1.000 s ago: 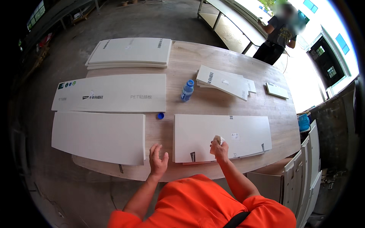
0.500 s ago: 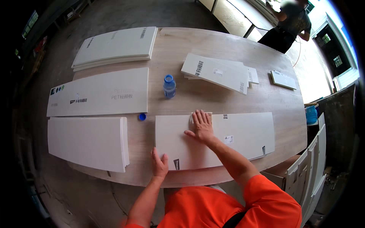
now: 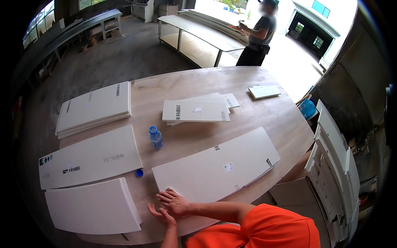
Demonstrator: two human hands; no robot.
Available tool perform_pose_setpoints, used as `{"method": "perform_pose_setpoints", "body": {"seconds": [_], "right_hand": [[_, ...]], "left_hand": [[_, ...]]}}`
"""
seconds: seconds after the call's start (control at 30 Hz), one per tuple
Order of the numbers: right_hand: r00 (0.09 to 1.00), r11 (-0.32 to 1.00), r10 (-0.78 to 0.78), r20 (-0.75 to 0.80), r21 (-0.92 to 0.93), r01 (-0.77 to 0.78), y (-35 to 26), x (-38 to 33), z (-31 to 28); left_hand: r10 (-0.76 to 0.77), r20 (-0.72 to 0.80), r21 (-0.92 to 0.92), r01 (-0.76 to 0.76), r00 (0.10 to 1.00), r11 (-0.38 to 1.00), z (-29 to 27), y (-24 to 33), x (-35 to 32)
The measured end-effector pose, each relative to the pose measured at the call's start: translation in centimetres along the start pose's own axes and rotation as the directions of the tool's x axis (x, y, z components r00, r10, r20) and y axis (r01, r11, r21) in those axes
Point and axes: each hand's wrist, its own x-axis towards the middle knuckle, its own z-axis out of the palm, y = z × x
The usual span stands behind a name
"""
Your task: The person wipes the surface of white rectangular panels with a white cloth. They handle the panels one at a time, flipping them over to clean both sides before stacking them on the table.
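White panel (image 3: 197, 175) lies along the desk's (image 3: 285, 124) near edge. Right hand (image 3: 174, 203) rests flat over its near-left corner; left hand (image 3: 163, 217) alongside, fingers apart. Neither grip clamped. Judged stiff, smooth, moderately heavy, corners chippable; best held by opposite edges.

A long white panel (image 3: 215, 163) — dark-printed and labelled — lies flat, aslant on the wood-toned table (image 3: 182, 84).
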Motion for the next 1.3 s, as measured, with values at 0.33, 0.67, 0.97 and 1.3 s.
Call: {"method": "perform_pose_setpoints", "body": {"seconds": [0.33,0.67,0.97,1.3], "right_hand": [[0.963,0.977,0.202,-0.176,-0.037,-0.212,-6.0,-1.6,4.0],[0.661,0.695,0.705,-0.258,0.065,-0.716,4.3,-22.2,0.7],[-0.069,0.025,0.923,-0.378,0.237,-0.971,28.1,-43.6,-7.5],[0.57,0.608,0.782,-0.252,0.109,-0.787,33.2,-26.0,-11.7]], "left_hand": [[0.042,0.138,0.068,-0.052,0.99,0.996,-4.7,1.7,3.5],[0.407,0.575,0.448,-0.689,0.71,0.569,11.5,4.3,4.3],[0.388,0.673,0.521,-0.776,0.63,0.355,13.2,5.0,3.7],[0.345,0.682,0.555,-0.763,0.645,0.331,13.7,6.0,3.6]]}}
